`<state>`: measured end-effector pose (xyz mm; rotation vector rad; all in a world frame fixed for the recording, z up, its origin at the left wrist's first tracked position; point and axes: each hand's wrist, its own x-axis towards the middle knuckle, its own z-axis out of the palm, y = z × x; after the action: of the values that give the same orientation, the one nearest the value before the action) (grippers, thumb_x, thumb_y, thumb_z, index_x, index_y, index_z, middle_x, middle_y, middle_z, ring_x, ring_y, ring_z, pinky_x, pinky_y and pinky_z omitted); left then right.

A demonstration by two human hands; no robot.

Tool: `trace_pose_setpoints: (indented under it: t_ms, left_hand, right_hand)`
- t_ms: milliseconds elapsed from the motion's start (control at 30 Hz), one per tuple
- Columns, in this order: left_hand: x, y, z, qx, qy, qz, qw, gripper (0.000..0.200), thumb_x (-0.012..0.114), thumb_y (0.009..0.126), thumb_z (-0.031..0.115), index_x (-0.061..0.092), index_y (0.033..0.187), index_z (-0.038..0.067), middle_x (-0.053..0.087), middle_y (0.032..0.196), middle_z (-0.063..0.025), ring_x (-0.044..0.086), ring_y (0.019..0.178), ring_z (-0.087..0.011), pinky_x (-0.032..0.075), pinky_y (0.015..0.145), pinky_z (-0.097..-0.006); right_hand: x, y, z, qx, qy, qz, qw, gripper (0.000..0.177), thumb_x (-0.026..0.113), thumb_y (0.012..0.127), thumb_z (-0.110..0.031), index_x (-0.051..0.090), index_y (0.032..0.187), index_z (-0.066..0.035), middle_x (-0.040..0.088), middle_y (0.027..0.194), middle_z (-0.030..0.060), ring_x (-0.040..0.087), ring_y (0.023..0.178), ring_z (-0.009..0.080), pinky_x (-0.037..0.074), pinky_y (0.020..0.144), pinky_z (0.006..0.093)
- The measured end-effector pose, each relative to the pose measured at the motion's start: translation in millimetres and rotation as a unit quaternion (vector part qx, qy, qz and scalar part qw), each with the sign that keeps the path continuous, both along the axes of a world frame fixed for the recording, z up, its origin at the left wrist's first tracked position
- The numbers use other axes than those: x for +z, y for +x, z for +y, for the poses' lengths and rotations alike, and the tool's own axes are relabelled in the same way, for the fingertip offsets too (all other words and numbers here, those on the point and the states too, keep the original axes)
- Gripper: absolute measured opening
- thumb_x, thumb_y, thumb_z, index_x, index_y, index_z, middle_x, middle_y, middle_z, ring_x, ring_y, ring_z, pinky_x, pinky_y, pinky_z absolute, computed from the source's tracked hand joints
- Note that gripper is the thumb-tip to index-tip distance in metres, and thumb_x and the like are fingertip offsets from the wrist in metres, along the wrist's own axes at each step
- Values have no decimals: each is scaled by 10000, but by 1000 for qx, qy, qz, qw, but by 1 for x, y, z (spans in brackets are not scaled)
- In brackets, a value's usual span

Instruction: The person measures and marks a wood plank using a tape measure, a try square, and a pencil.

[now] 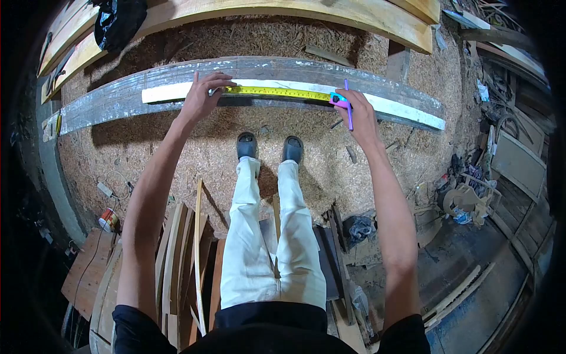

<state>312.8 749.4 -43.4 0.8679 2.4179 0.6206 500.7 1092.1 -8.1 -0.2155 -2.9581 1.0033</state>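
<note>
A yellow tape measure is stretched along a pale wooden strip lying on a long grey plank. My left hand presses the tape's free end down on the strip. My right hand holds the tape's pink and blue case together with a purple pen, whose tip points up over the strip.
Sawdust covers the floor around my black shoes. Long curved timber boards lie beyond the plank. Thin wood slats are stacked at lower left, beside a small tin. Clutter and boards fill the right side.
</note>
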Motion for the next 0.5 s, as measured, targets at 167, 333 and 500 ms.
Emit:
trace_pose_setpoints:
  t_ms: [167, 333, 500]
  left_hand:
    - [1, 0, 2, 9, 6, -11, 1000, 291, 509, 943, 42, 692, 1119, 185, 604, 1271, -3, 476, 1293, -221, 66, 1172, -615]
    - [2, 0, 3, 10, 1, -9, 1000, 284, 517, 933, 31, 685, 1113, 173, 599, 1260, -10, 472, 1295, -221, 47, 1178, -603]
    - [3, -1, 2, 8, -6, -17, 1000, 274, 514, 942, 42, 682, 1114, 173, 601, 1260, -10, 469, 1297, -218, 43, 1176, -610]
  right_hand:
    - [2, -2, 2, 3, 10, 17, 1000, 361, 695, 776, -2, 617, 1125, -49, 631, 1068, 150, 603, 978, 343, 499, 837, 408]
    - [2, -4, 2, -5, 19, 20, 1000, 354, 695, 776, -5, 623, 1119, -56, 639, 1053, 144, 606, 976, 336, 502, 827, 404]
    - [1, -2, 10, -12, 15, 26, 999, 345, 696, 771, 3, 636, 1105, -62, 648, 1062, 139, 612, 976, 334, 503, 823, 399]
